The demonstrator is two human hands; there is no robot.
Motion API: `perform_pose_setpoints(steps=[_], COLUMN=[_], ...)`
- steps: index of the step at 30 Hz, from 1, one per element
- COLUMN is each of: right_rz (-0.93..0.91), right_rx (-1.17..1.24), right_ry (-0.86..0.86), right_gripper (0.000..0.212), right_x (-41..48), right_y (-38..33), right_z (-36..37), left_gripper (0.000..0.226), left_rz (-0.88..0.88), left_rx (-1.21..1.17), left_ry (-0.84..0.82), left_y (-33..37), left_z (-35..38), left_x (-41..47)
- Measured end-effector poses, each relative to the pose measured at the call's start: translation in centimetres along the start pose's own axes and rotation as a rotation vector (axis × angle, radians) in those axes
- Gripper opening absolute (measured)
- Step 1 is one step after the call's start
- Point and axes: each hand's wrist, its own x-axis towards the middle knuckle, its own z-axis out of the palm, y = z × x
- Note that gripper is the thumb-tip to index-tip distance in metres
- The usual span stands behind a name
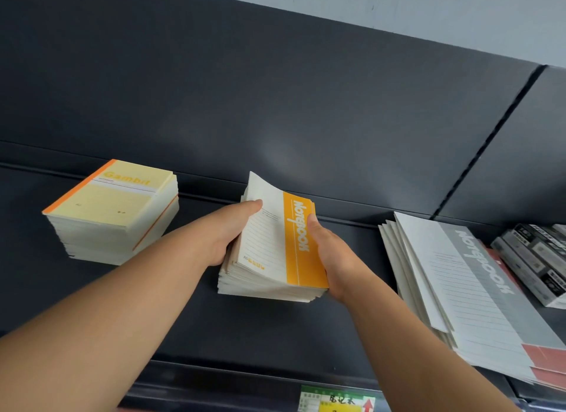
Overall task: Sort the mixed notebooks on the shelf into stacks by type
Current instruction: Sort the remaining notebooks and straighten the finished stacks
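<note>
On dark metal shelf (275, 335), left hand (228, 227) & right hand (333, 258) grip small orange-and-white paper notebook stack (275, 258), fingers (251, 205) curled round its sides; should square edges, flatten lifted cover w/ thumbs.

Dark grey back panel (275, 90) fills upper frame, 9 to 2 o'clock. Pale wall (428, 10) strip above it, 1 o'clock. Black seam (490, 142) splits panel at 2 o'clock, running diagonally. Black-and-white printed boxes (536, 258), stacked, at 3 o'clock edge, partly cut off. Green-and-yellow price label (333, 399), handwritten characters, red arrow (368, 405), at 6 o'clock, cut by bottom edge.
</note>
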Motion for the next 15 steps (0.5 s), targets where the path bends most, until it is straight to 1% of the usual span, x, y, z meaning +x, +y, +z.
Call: perform_pose_setpoints(steps=[3, 7, 12, 15], right_rz=[-0.002, 0.001, 0.005, -0.009], right_rx=[-0.024, 0.013, 0.092, 0.121], right_ry=[-0.013, -0.03, -0.037, -0.062], right_gripper=[0.065, 0.064, 0.055, 0.053], right_x=[0.2, -0.2, -0.9, -1.3], right_y=[-0.3, -0.8, -0.2, 0.8], right_z=[0.5, 1.0, 0.1, -0.1], left_gripper=[0.04, 0.039, 0.051, 0.058], left_rz=[-0.006, -0.023, 0.037, 0.067], left_rx=[0.006, 0.028, -0.006, -0.043], left_ry=[0.012, 0.016, -0.073, -0.108], left_y=[0.1, 0.3, -0.4, -1.8], left_z=[-0.3, -0.8, -1.7, -1.9], left_x=[0.2, 0.2, -0.2, -0.6])
